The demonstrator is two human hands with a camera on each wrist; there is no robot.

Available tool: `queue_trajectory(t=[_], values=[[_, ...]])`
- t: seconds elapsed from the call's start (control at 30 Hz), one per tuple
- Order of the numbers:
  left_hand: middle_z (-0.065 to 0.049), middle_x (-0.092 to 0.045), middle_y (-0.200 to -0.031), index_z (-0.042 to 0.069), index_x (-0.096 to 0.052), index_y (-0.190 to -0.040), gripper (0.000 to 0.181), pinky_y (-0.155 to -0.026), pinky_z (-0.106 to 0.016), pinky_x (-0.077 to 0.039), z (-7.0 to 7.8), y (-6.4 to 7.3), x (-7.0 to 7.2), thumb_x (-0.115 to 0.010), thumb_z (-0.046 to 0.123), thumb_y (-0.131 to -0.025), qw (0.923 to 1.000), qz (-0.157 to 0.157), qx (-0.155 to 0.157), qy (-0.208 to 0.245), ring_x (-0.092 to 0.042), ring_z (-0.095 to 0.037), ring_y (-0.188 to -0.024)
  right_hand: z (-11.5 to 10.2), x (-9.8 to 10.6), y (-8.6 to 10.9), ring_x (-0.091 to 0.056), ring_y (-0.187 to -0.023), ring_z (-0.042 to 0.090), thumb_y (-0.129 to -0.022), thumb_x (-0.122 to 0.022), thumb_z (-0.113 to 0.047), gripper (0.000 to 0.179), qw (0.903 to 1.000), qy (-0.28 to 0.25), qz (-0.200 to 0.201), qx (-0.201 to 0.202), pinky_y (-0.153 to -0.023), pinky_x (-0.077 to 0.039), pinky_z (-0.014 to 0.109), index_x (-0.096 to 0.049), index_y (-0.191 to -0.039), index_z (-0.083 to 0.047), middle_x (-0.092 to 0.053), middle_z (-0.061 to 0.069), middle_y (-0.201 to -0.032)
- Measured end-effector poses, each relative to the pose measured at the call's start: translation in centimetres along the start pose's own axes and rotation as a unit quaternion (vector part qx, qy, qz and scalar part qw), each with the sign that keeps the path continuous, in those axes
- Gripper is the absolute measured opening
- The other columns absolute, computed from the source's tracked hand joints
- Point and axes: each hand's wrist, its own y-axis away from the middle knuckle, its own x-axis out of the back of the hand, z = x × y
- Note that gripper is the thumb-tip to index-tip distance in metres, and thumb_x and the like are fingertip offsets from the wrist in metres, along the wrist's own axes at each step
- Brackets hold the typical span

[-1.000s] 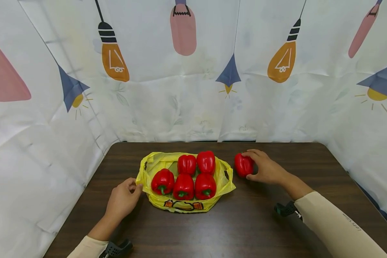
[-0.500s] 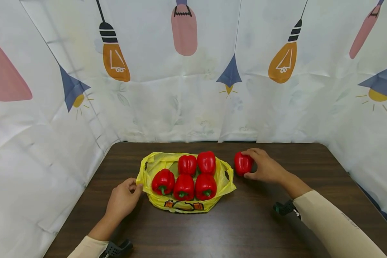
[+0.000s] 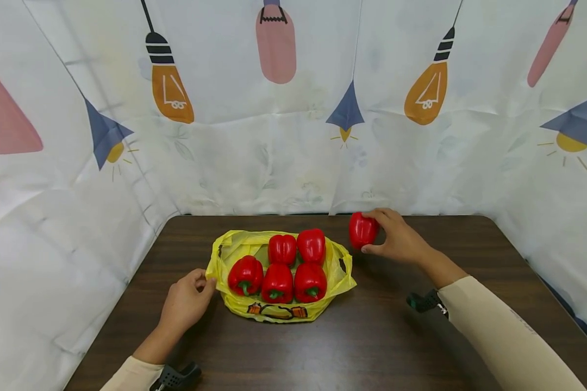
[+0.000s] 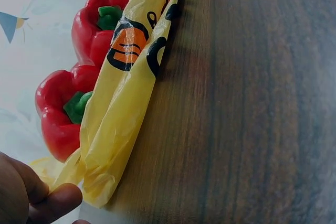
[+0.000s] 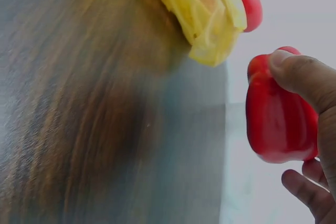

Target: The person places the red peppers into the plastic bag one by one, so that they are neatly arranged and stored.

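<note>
A yellow plastic bag (image 3: 283, 313) lies spread on the table with its mouth up, and several red bell peppers (image 3: 278, 283) with green stems sit inside it. At the bag's left end, my left hand (image 3: 187, 301) pinches the rim between thumb and finger; the left wrist view shows that fold of yellow plastic (image 4: 68, 174) at the fingertips. Beyond the bag's right end, my right hand (image 3: 396, 236) grips another red bell pepper (image 3: 362, 230) and holds it above the tabletop. In the right wrist view the thumb presses on this bell pepper (image 5: 278, 119).
The dark wooden table (image 3: 352, 347) extends in front of the bag and to both sides. A white curtain (image 3: 283, 168) printed with lamps and bulbs hangs behind the table's far edge and along its sides.
My right hand has lifted its bell pepper off the table and moved it slightly left and up. The left hand keeps its place on the bag's rim.
</note>
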Motion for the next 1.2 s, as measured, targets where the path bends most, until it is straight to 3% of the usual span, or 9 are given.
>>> queue_trajectory(t=[0.4, 0.9, 1.2], values=[[0.004, -0.063, -0.064, 0.002, -0.067, -0.112, 0.024, -0.047, -0.029, -0.034, 0.3, 0.0, 0.0, -0.063, 0.022, -0.100, 1.0000, -0.005, -0.004, -0.004, -0.045, -0.016, -0.049, -1.3, 0.2, -1.9, -0.042, -0.132, 0.033, -0.075, -0.093, -0.035, 0.086, 0.9995, -0.013, 0.023, 0.016, -0.091, -0.054, 0.054, -0.049, -0.146, -0.014, -0.047, 0.012, -0.146], [0.001, -0.071, -0.074, 0.002, -0.068, -0.113, 0.025, -0.048, -0.030, -0.035, 0.2, -0.1, 0.0, -0.064, 0.022, -0.100, 1.0000, -0.005, 0.006, 0.002, -0.047, -0.017, -0.051, -4.3, -0.3, -4.3, -0.043, -0.130, 0.029, -0.078, -0.091, -0.035, 0.084, 0.9990, -0.031, 0.007, 0.031, -0.090, -0.055, 0.048, -0.049, -0.148, -0.015, -0.048, 0.009, -0.145], [0.001, -0.069, -0.071, 0.001, -0.067, -0.114, 0.025, -0.047, -0.029, -0.034, 0.3, -0.1, 0.0, -0.064, 0.022, -0.100, 1.0000, -0.003, 0.006, 0.002, -0.046, -0.017, -0.050, -6.2, -1.3, -5.6, -0.042, -0.131, 0.028, -0.080, -0.088, -0.039, 0.082, 0.9983, -0.035, -0.008, 0.045, -0.092, -0.054, 0.045, -0.048, -0.148, -0.016, -0.044, 0.009, -0.148]])
